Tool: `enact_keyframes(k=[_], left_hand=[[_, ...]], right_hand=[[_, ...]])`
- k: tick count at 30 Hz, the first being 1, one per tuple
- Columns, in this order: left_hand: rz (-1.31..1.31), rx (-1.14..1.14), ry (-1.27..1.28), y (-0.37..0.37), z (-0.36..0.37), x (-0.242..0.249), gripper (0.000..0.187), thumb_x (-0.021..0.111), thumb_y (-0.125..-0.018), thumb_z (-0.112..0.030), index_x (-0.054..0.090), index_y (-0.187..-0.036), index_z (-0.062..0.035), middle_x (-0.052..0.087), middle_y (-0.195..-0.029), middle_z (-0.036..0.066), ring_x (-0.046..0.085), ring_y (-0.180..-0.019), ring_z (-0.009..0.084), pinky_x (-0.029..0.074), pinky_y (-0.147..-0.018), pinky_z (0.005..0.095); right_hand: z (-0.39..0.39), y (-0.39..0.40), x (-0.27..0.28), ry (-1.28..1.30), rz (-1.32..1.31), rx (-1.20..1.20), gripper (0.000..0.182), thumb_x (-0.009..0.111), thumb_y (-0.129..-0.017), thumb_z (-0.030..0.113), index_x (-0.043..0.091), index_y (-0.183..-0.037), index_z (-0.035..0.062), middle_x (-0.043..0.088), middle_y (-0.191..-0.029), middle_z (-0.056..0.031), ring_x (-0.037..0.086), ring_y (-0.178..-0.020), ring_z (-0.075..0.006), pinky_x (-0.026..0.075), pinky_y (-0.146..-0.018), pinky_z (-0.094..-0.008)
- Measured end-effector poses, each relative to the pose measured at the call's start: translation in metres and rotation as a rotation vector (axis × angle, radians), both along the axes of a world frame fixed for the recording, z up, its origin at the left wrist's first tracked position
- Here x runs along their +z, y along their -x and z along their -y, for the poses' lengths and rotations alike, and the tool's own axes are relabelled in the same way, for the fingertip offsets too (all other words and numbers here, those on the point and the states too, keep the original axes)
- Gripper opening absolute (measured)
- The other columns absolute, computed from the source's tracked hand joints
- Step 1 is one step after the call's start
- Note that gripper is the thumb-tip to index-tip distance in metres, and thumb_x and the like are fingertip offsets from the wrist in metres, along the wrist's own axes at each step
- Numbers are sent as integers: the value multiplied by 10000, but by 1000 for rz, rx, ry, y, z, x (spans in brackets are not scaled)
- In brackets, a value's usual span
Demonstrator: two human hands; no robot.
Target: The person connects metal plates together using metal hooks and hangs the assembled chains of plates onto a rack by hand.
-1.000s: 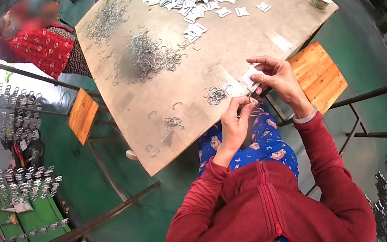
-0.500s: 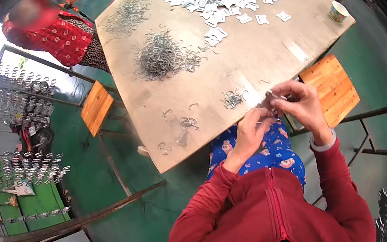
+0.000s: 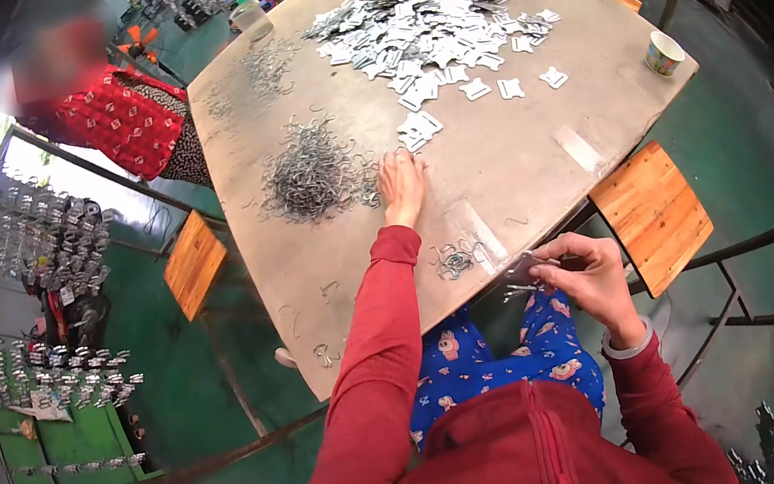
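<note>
My left hand is stretched out over the table, its fingertips beside a small group of flat metal plates and right of a heap of wire hooks. What its fingers hold, if anything, is hidden. Near the table's front edge my right hand pinches a small metal plate with wire hooks hanging from it. A small cluster of hooks lies on the table left of that plate.
A large pile of metal plates covers the table's far part. A paper cup stands at the right corner. Wooden stools flank the table. A person in red is at the far left, near racks of hanging metal parts.
My left hand has left my right hand and reached forward across the table to the plates and hooks. My right hand keeps its pinch, now slightly lower in the view.
</note>
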State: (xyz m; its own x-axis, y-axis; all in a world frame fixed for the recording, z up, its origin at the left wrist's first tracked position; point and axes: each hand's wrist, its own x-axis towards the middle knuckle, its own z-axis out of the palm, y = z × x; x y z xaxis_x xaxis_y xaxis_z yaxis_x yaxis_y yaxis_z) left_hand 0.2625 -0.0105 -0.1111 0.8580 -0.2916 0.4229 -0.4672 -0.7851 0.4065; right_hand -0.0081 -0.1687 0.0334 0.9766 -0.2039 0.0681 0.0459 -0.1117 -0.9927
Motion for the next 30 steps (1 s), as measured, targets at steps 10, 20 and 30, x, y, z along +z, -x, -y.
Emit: enact_keyframes(k=[10, 20, 30], left_hand=[[-89, -324, 270, 49, -4, 21, 113, 488, -866, -53, 542, -928, 25, 590, -886, 186, 563, -873, 349, 441, -765, 426], [-949, -515, 1008, 194, -10, 111, 155, 585, -891, -107, 600, -950, 35, 630, -838, 63, 613, -707, 115, 500, -676, 235], [-1060, -606, 1101, 225, -2, 114, 159, 618, -881, -178, 622, -965, -43, 598, -887, -20, 534, -836, 52, 419, -778, 208]], right_hand=[[3, 17, -3, -26, 15, -32, 135, 676, -770, -15, 653, -900, -46, 654, -733, -47, 590, -624, -59, 475, -543, -187], [-5, 33, -17, -89, -63, -75, 110, 647, -778, -19, 644, -886, -39, 661, -782, -60, 619, -705, -86, 492, -621, -197], [-10, 42, -12, -111, -56, -111, 99, 645, -790, 3, 642, -882, -35, 661, -780, -66, 628, -710, -98, 496, -629, -208]])
